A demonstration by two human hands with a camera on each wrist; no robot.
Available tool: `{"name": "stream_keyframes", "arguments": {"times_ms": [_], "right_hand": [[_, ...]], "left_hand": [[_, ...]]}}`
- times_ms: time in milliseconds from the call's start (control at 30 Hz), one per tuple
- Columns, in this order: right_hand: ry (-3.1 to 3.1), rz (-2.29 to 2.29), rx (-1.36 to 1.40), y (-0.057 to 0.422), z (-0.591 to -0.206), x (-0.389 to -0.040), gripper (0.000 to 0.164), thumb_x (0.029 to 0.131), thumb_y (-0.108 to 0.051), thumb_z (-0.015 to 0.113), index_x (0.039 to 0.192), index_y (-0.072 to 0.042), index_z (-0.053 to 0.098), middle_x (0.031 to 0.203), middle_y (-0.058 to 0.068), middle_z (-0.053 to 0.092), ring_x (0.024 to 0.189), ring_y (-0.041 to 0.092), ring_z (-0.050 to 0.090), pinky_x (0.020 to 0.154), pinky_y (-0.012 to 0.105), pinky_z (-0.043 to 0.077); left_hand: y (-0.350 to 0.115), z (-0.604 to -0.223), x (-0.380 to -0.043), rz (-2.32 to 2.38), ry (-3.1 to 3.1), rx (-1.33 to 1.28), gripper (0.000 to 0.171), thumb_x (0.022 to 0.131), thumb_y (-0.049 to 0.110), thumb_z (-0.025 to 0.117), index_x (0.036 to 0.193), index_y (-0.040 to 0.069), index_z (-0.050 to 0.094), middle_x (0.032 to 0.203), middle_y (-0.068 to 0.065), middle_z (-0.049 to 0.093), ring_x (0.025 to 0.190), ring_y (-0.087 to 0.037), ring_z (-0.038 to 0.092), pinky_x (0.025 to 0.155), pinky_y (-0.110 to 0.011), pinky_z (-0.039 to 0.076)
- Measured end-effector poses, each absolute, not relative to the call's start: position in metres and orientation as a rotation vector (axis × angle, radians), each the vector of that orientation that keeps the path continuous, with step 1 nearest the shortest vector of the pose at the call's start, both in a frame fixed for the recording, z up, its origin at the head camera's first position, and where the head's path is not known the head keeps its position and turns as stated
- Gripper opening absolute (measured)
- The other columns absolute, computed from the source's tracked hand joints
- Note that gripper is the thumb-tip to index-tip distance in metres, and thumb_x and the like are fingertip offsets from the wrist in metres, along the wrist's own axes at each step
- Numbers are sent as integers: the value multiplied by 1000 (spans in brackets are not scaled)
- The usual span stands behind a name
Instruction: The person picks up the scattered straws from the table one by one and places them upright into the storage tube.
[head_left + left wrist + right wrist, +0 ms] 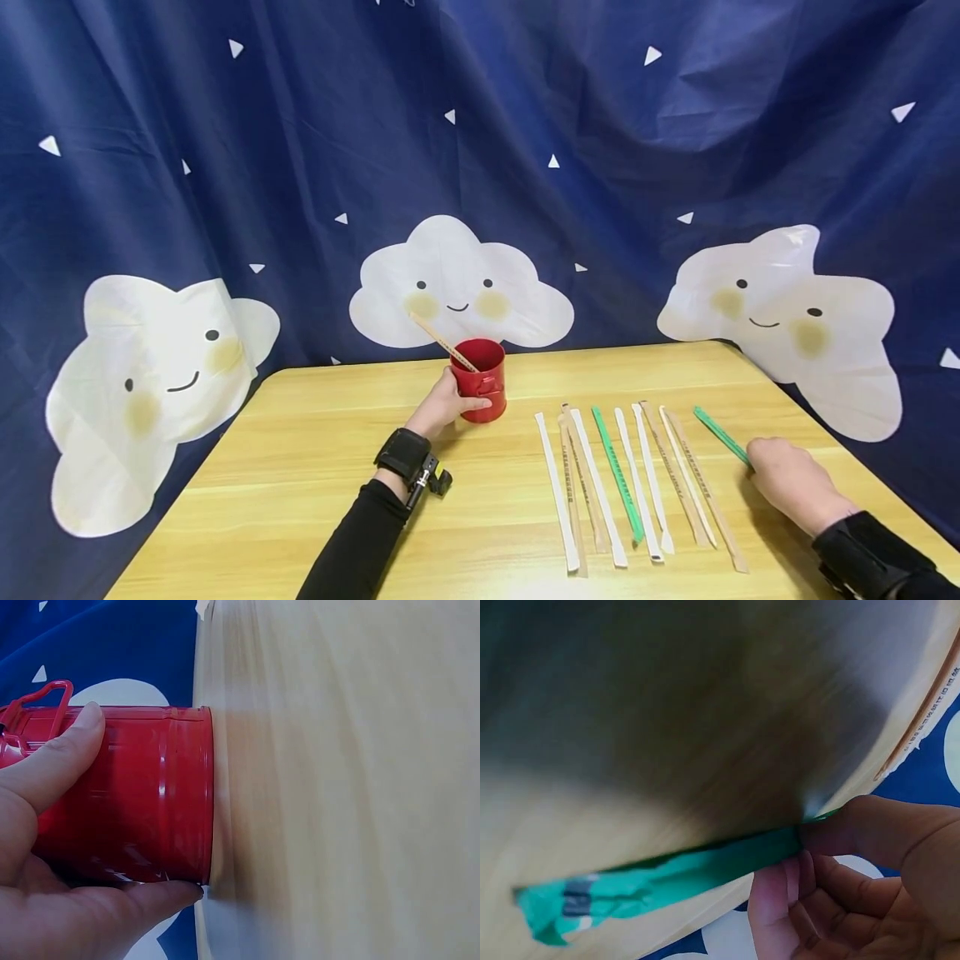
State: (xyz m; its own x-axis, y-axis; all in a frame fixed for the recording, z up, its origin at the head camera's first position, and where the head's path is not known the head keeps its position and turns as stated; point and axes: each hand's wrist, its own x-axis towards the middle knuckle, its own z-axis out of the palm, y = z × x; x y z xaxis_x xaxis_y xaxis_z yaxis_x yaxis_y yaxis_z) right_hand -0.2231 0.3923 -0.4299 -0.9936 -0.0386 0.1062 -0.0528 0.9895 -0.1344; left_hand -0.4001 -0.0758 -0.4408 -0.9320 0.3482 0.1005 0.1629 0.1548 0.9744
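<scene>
At the back middle of the table my left hand [441, 407] grips a red metal cup [491, 392] with a small wire handle [64, 705]. A tan paper-wrapped straw [438, 337] leans out of the cup to the left. On the right, my right hand [797, 485] pinches a green wrapped straw [722, 435] between thumb and fingers. The right wrist view shows the end of this green straw [675, 881] with its crumpled wrapper. Whether it touches the table cannot be told.
Between the hands lies a spread row of wrapped straws: several white ones [557, 492], several tan ones [708, 492] and a green one [618, 479]. They rest on a light wooden table [300, 467]. Behind its back edge hangs a dark blue curtain [315, 150] with cloud faces.
</scene>
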Motion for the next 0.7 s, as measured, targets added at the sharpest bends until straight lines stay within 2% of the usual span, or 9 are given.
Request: {"name": "stream_keyframes", "arguments": {"times_ms": [300,467,567,700], "right_hand": [[-2978,204,79,393,-424,-222,20,79,4,64,73,-8,49,70,9,52,61,27,50,48,46,42],[-2905,227,112,387,-416,-225,22,77,-1,71,71,-8,51,67,5,51,60,24,48,48,45,41],[-2878,273,134,381,-410,-228,18,75,-3,74,72,-7,56,68,3,53,61,21,46,50,41,42],[-2841,329,149,368,-402,-231,9,74,-1,67,79,-2,60,73,4,56,64,19,46,54,40,45]], "left_hand": [[-75,-441,-401,1847,2318,482,83,82,2,82,150,4,34,143,-14,52,130,-33,48,114,-52,39],[-75,-442,-401,1850,2315,483,83,83,1,82,150,4,34,144,-14,51,130,-33,47,114,-52,39],[-75,-442,-401,1850,2311,481,83,82,1,82,150,5,33,144,-14,51,131,-32,47,114,-53,38],[-75,-442,-399,1872,2292,482,83,82,0,81,150,5,33,144,-14,50,131,-32,47,115,-52,37]]}}
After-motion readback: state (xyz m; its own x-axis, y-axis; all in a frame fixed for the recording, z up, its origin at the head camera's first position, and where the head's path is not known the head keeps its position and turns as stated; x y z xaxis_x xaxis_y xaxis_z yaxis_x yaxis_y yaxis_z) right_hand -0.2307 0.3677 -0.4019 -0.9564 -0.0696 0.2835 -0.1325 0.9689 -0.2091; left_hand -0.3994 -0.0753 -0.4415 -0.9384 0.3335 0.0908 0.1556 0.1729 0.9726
